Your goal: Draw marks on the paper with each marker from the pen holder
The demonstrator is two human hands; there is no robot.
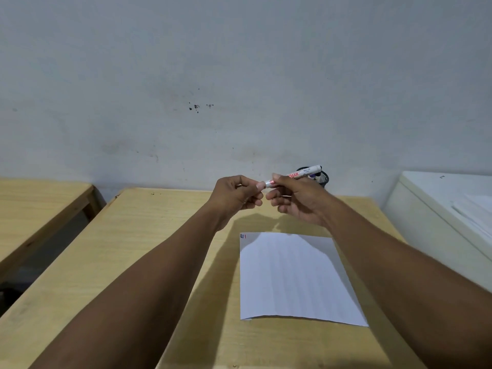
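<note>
A white marker (300, 173) with red lettering is held level above the far part of the wooden table (149, 262). My right hand (298, 202) grips its barrel. My left hand (239, 193) pinches its left end, where the cap sits; whether the cap is on or off I cannot tell. Behind the marker stands a black mesh pen holder (323, 179), mostly hidden, with a dark marker showing in it. A white sheet of paper (292, 278) lies below my hands and bears three short marks (243, 236), dark, blue and red, in its far left corner.
A second wooden table (40, 206) stands at the left across a gap. A white cabinet-like surface (447, 209) with stacked white sheets sits at the right. A grey wall runs along the back of the table.
</note>
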